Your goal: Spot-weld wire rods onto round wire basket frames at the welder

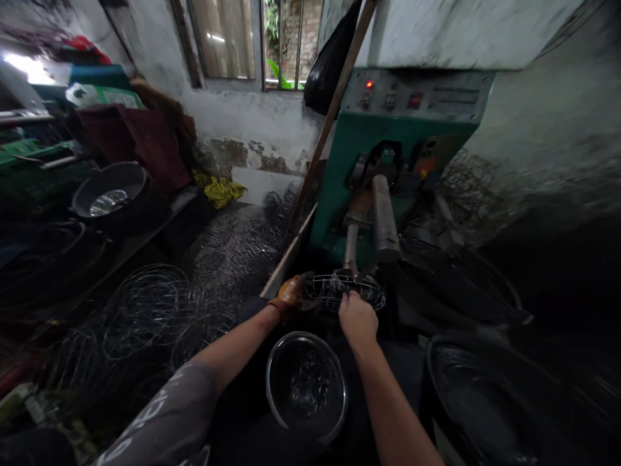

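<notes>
An oval wire basket (324, 282) of thin metal rods sits just under the lower electrode arm (351, 246) of a green spot-welding machine (324, 213). My left hand (291, 291), in an orange-and-dark glove, is closed on the basket's left end. At the near side of the basket, below the electrode tips, my right hand (358, 317) is bare and closed, its thumb and fingertips pinched together. What it pinches is too small and dark to make out. Between my forearms stands a round metal bowl (270, 382) with many small shiny metal pieces inside.
Heaped wire rings and frames (145, 310) cover the floor at left. A wooden board (291, 249) stands beside the machine's left side. Dark tubs (77, 197) line the left, and a large dark basin (431, 375) is at lower right. The upper electrode arm (385, 217) juts above my right hand.
</notes>
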Available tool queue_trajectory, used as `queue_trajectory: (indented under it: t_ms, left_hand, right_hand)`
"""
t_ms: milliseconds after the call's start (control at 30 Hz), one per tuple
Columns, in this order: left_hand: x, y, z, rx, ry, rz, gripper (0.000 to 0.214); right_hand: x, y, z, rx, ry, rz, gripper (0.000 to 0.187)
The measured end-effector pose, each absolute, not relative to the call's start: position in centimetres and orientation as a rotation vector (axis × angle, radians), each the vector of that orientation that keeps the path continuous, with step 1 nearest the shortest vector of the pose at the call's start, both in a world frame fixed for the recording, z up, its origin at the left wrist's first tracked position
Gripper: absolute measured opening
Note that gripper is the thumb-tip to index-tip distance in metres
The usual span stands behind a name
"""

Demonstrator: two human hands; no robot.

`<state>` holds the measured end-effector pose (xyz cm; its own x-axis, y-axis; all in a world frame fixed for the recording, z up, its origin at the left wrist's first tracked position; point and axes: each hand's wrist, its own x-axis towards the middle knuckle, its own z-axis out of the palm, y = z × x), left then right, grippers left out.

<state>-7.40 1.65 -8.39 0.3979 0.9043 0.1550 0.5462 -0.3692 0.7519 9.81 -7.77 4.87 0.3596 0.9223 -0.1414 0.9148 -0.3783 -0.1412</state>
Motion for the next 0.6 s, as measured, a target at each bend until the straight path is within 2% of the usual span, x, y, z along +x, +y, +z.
queue_trajectory:
  t_ms: [200, 400, 600]
  left_hand:
    - [-7.3, 1.8, -5.9, 2.208, 1.185, 0.646, 0.098]
    - [-6.0, 2.7, -4.2, 2.383, 1.221, 0.490, 0.084]
    - [-5.6, 3.4, -4.6, 2.400, 1.208, 0.465, 0.093]
  right_hand:
    - [11.5, -8.0, 5.2, -2.568, -1.598, 0.273, 0.038]
    - [13.7, -7.8, 4.7, -2.591, -1.480, 0.280, 0.037]
    - [13.8, -7.4, 4.0, -2.577, -1.513, 0.241, 0.036]
